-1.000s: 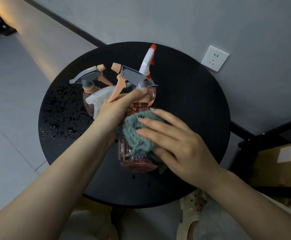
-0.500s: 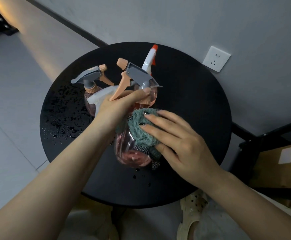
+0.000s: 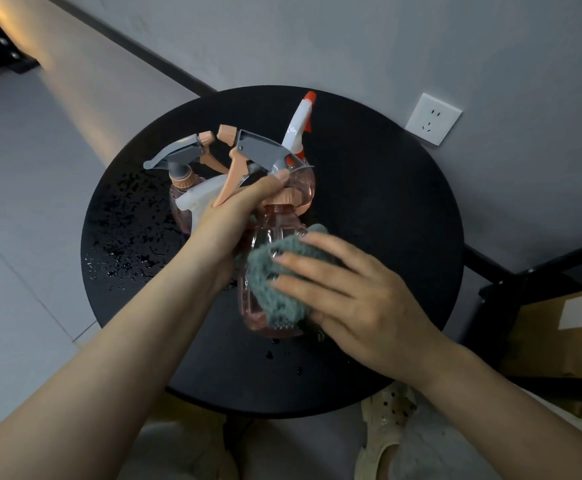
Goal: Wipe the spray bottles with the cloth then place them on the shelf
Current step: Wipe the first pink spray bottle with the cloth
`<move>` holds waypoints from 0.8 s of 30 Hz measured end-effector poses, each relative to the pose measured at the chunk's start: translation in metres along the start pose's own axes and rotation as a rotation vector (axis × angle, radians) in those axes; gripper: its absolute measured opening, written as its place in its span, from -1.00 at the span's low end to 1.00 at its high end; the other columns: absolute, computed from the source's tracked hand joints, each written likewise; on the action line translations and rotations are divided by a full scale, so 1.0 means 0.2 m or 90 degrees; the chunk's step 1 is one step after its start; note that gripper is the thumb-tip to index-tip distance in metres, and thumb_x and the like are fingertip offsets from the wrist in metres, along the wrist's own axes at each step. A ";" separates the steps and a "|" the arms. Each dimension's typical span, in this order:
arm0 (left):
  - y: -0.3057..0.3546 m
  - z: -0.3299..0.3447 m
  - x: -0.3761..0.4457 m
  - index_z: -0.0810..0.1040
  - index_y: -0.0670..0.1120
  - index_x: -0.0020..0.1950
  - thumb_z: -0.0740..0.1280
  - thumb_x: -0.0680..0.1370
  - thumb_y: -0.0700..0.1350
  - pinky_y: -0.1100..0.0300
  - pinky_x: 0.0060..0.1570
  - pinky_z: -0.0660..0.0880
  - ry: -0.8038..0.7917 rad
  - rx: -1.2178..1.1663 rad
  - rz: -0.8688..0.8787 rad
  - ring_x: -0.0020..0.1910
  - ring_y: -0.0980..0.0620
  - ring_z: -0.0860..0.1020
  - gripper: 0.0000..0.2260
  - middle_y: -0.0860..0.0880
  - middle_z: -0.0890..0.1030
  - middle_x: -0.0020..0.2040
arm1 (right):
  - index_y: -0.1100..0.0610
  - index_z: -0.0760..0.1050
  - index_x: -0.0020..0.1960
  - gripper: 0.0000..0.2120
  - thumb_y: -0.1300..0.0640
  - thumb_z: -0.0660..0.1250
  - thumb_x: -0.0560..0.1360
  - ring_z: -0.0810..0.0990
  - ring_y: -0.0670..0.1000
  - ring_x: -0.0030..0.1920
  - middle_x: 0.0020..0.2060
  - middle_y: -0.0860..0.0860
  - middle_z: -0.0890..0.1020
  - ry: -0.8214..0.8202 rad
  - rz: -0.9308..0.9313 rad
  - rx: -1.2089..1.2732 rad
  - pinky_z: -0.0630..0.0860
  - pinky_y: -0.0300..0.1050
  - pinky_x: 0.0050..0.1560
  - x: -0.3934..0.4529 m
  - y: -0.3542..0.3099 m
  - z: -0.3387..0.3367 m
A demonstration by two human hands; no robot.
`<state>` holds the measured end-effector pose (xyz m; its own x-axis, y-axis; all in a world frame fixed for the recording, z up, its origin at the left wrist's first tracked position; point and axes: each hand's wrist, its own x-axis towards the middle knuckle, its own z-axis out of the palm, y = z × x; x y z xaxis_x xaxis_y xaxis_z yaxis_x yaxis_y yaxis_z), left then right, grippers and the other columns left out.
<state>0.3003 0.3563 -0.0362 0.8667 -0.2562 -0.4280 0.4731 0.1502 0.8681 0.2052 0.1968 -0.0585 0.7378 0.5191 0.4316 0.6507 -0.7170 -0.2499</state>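
A: Where is the pink spray bottle (image 3: 268, 271) held?
B: Above the round black table (image 3: 386, 237), gripped at its neck by the left hand (image 3: 227, 223)

A: And the cloth (image 3: 275, 271)?
B: Pressed against the bottle by the right hand (image 3: 358, 299), fingers spread flat

You hold a clear pink spray bottle (image 3: 263, 271) with a grey head and peach trigger. The cloth (image 3: 279, 271) you press to it is grey-green, knitted in texture. Behind stands a second pink bottle (image 3: 178, 202), grey and peach on top, and a white nozzle (image 3: 300, 123) tipped orange. The round table (image 3: 386, 220) is black, speckled with droplets. The wall socket (image 3: 433, 118) is white.
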 end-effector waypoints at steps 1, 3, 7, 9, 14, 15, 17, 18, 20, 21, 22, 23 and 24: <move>0.00 0.00 0.00 0.57 -0.16 0.18 0.45 0.39 0.07 0.11 -0.12 0.55 -0.004 -0.001 -0.003 -0.14 -0.09 0.63 -0.54 -0.19 0.66 0.01 | 0.12 0.46 0.32 -0.66 0.18 0.23 0.56 0.33 0.09 0.40 0.33 0.00 0.48 0.011 0.049 0.040 0.33 -0.01 0.39 0.01 0.00 0.00; -0.01 0.01 0.00 0.55 -0.20 0.23 0.42 0.39 0.07 0.05 0.01 0.57 -0.025 -0.005 -0.014 -0.04 -0.12 0.62 -0.50 -0.22 0.63 0.09 | 0.08 0.40 0.37 -0.62 0.17 0.21 0.55 0.28 0.03 0.44 0.36 -0.05 0.42 0.032 0.141 0.114 0.25 -0.11 0.43 0.03 0.00 -0.01; 0.00 0.02 0.00 0.50 -0.14 0.27 0.40 0.42 0.04 -0.01 0.04 0.55 -0.052 -0.024 -0.001 -0.02 -0.14 0.62 -0.52 -0.21 0.63 0.07 | 0.07 0.33 0.41 -0.58 0.16 0.19 0.55 0.23 0.00 0.46 0.39 -0.11 0.36 0.036 0.175 0.153 0.17 -0.18 0.46 0.02 0.00 0.00; 0.00 0.00 0.01 0.56 -0.12 0.09 0.39 0.45 0.02 0.12 -0.13 0.57 -0.041 -0.040 -0.007 -0.18 -0.05 0.63 -0.71 -0.13 0.66 -0.09 | 0.11 0.39 0.38 -0.60 0.17 0.22 0.54 0.24 0.08 0.46 0.38 -0.03 0.40 0.020 0.105 0.121 0.24 -0.08 0.44 0.01 -0.01 0.00; 0.01 -0.01 0.02 0.57 -0.13 -0.05 0.35 0.48 0.01 0.25 -0.36 0.55 -0.017 -0.074 -0.034 -0.38 0.04 0.60 -0.79 -0.04 0.64 -0.31 | 0.11 0.43 0.30 -0.68 0.19 0.28 0.55 0.32 0.17 0.40 0.30 0.02 0.51 -0.006 -0.089 -0.011 0.38 0.15 0.32 -0.03 -0.02 0.00; 0.01 -0.01 0.02 0.57 -0.14 -0.02 0.34 0.49 0.01 0.25 -0.37 0.55 -0.019 -0.081 -0.039 -0.38 0.04 0.60 -0.77 -0.04 0.64 -0.31 | 0.10 0.42 0.30 -0.69 0.19 0.28 0.56 0.33 0.16 0.40 0.29 0.01 0.52 -0.008 -0.107 -0.021 0.37 0.15 0.32 -0.03 -0.01 0.00; 0.01 0.01 0.02 0.56 -0.18 0.06 0.33 0.51 0.00 0.27 -0.39 0.54 -0.020 -0.091 -0.048 -0.39 0.05 0.59 -0.72 -0.06 0.63 -0.29 | 0.10 0.46 0.29 -0.70 0.19 0.29 0.56 0.36 0.15 0.39 0.28 0.01 0.53 -0.004 -0.114 -0.024 0.38 0.13 0.32 -0.03 0.00 -0.01; 0.00 0.01 0.02 0.55 -0.19 0.13 0.32 0.51 0.00 0.27 -0.39 0.54 -0.025 -0.093 -0.049 -0.38 0.04 0.60 -0.68 -0.07 0.62 -0.25 | 0.11 0.49 0.28 -0.70 0.21 0.29 0.55 0.36 0.14 0.39 0.28 0.01 0.53 0.001 -0.097 -0.013 0.38 0.11 0.32 -0.02 0.00 -0.02; -0.01 0.02 0.01 0.52 -0.19 0.20 0.32 0.50 0.01 0.23 -0.28 0.58 -0.049 -0.086 -0.049 -0.28 0.02 0.60 -0.63 -0.10 0.62 -0.15 | 0.13 0.49 0.29 -0.67 0.23 0.27 0.53 0.33 0.12 0.41 0.31 0.01 0.49 0.007 -0.026 0.039 0.36 0.07 0.35 0.00 0.00 -0.02; -0.01 0.03 0.01 0.52 -0.18 0.19 0.31 0.51 0.01 0.21 -0.21 0.58 -0.064 -0.083 -0.046 -0.23 0.00 0.59 -0.66 -0.10 0.61 -0.13 | 0.12 0.47 0.31 -0.64 0.22 0.25 0.52 0.29 0.10 0.44 0.33 -0.02 0.46 0.008 0.023 0.076 0.33 0.04 0.38 0.00 0.00 -0.01; -0.01 0.03 0.00 0.51 -0.16 0.17 0.31 0.51 0.00 0.19 -0.18 0.57 -0.079 -0.083 -0.047 -0.19 -0.01 0.58 -0.68 -0.11 0.60 -0.11 | 0.09 0.44 0.34 -0.61 0.21 0.23 0.52 0.26 0.06 0.46 0.35 -0.06 0.42 0.011 0.075 0.114 0.29 -0.02 0.42 0.01 0.00 -0.01; -0.02 0.04 0.00 0.50 -0.17 0.18 0.32 0.51 0.00 0.18 -0.17 0.57 -0.089 -0.082 -0.050 -0.17 -0.03 0.58 -0.67 -0.12 0.60 -0.08 | 0.07 0.41 0.36 -0.59 0.20 0.20 0.52 0.23 0.00 0.47 0.36 -0.11 0.39 0.018 0.126 0.154 0.24 -0.10 0.44 0.02 0.00 -0.01; -0.02 0.04 -0.01 0.48 -0.19 0.23 0.34 0.50 0.01 0.15 -0.15 0.58 -0.095 -0.078 -0.054 -0.12 -0.05 0.59 -0.61 -0.15 0.59 -0.03 | 0.05 0.39 0.37 -0.58 0.18 0.18 0.52 0.22 -0.07 0.47 0.37 -0.15 0.37 0.028 0.176 0.197 0.19 -0.19 0.45 0.04 0.00 -0.01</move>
<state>0.2957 0.3482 -0.0374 0.7944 -0.4105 -0.4477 0.5665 0.2346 0.7900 0.2104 0.1994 -0.0532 0.8882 0.3013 0.3468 0.4575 -0.6494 -0.6074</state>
